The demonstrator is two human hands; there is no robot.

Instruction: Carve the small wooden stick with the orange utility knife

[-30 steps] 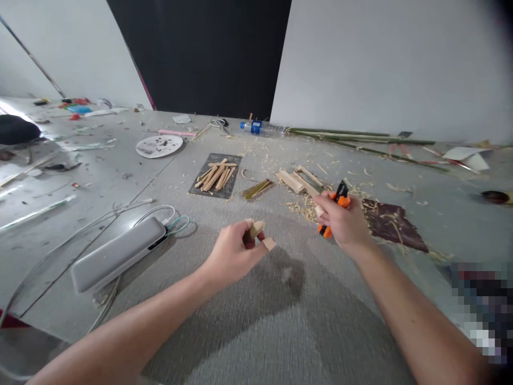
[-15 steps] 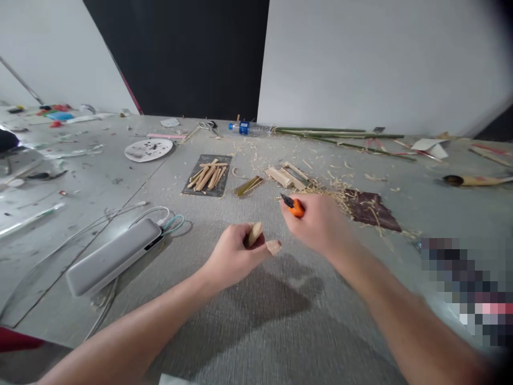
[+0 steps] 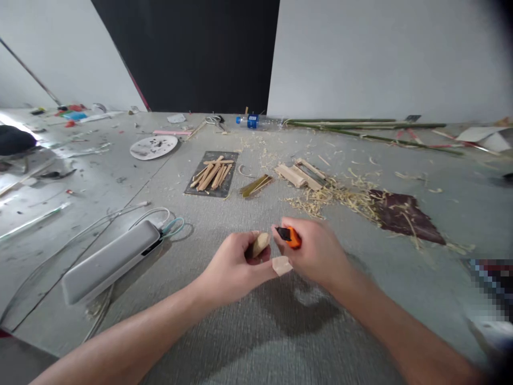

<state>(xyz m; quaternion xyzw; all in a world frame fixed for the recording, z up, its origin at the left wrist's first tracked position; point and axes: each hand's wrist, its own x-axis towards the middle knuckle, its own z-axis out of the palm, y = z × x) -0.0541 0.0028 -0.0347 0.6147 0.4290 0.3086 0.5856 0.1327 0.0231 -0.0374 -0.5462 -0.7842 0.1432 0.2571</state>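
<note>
My left hand is closed around a short pale piece of wood, whose cut end points up and right. A beige wrap covers the tip of my left thumb. Close beside it, my right hand grips an orange utility knife, its dark blade end turned left toward the wood. Blade and wood appear slightly apart. Beyond my hands lie curly wood shavings, split bamboo pieces and a green bamboo strip.
Several wooden sticks rest on a dark rectangular sheet. On the left are a grey power bank with cables and a stained white plate. A plastic bottle and green bamboo stalks lie by the wall; brown sandpaper-like sheet sits right.
My right hand has come down and nearer to my left hand, bringing the knife close to the wood. My left hand has shifted slightly right and down. The view has turned a little.
</note>
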